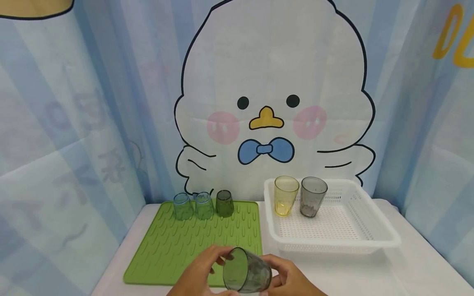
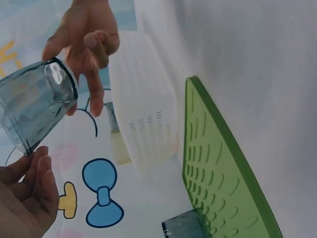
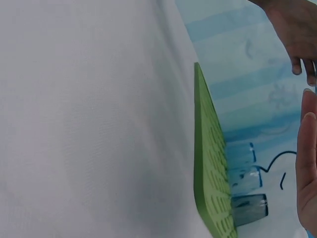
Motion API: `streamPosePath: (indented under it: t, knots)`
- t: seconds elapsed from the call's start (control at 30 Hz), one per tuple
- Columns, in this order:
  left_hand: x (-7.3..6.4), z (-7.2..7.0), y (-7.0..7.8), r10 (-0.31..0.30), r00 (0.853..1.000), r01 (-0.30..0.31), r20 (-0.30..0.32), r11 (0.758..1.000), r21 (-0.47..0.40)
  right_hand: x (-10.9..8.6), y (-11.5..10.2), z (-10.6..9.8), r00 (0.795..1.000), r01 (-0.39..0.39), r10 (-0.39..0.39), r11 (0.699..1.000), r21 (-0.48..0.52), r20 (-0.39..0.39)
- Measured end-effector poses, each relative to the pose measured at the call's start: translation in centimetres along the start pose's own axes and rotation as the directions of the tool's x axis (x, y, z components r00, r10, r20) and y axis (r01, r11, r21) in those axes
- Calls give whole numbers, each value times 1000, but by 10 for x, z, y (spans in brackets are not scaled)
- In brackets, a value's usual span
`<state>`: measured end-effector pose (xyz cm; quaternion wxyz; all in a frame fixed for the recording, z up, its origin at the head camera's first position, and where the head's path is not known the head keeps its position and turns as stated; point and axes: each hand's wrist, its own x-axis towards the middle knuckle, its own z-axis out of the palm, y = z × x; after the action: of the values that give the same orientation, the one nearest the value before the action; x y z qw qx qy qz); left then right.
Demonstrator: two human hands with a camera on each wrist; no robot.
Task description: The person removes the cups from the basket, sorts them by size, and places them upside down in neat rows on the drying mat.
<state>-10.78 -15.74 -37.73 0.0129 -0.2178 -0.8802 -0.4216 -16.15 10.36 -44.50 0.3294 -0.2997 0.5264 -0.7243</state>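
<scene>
A grey, see-through drinking glass (image 1: pixel 255 273) is held on its side between both hands at the front of the table, its mouth facing left. My left hand (image 1: pixel 201 273) holds it at the rim end; the left wrist view shows those fingertips (image 2: pixel 38 158) pinching the rim. At the base end, my right hand (image 1: pixel 290 277) grips the glass with thumb and fingers. In the right wrist view the right hand (image 3: pixel 307 163) is at the right edge, where the glass is mostly out of frame.
A green ribbed mat (image 1: pixel 192 242) lies left, bearing a bluish glass (image 1: pixel 183 207), a second bluish glass (image 1: pixel 204 206) and a dark green glass (image 1: pixel 224 204), all upside down. Right of it, a white basket (image 1: pixel 370 242) holds an upright yellow glass (image 1: pixel 286 195) and grey glass (image 1: pixel 313 197).
</scene>
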Motion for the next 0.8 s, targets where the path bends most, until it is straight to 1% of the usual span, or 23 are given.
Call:
streamPosePath:
  t: [0.1, 0.13, 0.23, 0.27, 0.3, 0.37, 0.47, 0.5, 0.53, 0.67, 0.73, 0.8]
  knots:
    - [1, 0, 0, -55, 998, 55, 21, 998, -13, -3, -4, -1, 1000, 7, -7, 1000, 7, -5]
    - [1, 0, -1, -65, 997, 66, 27, 998, -18, -3, -5, -1, 1000, 6, -6, 1000, 11, -5]
    - [2, 1, -5, -76, 996, 78, 45, 996, -41, -4, -9, -1, 1000, 22, -22, 1000, 22, 2]
    - [2, 2, -7, -77, 996, 80, 53, 996, -49, -4, -9, -1, 999, 45, -46, 999, 21, 11]
    - [3, 2, -8, -79, 995, 82, 59, 995, -52, -4, -10, 0, 999, 47, -47, 999, 16, 10]
    - [4, 3, -12, -93, 992, 99, 81, 992, -73, -4, -12, 0, 997, 77, -77, 997, 1, 17]
    - [7, 6, -15, -139, 983, 151, 118, 984, -95, -3, -16, 1, 991, 129, -128, 991, -31, 36]
    - [8, 6, -16, -147, 981, 159, 128, 983, -95, -2, -18, 1, 991, 132, -130, 990, -50, 35]
    - [9, 7, -17, -157, 977, 172, 142, 980, -101, -2, -19, 1, 988, 154, -151, 986, -68, 41]
    - [11, 8, -18, -176, 969, 190, 172, 979, -73, 1, -25, 2, 989, 150, -148, 983, -110, 24]
    - [11, 9, -19, -192, 963, 208, 189, 976, -69, 2, -27, 3, 990, 138, -138, 985, -105, 14]
    - [13, 11, -22, -204, 957, 222, 207, 973, -68, 3, -28, 4, 989, 149, -148, 985, -90, 18]
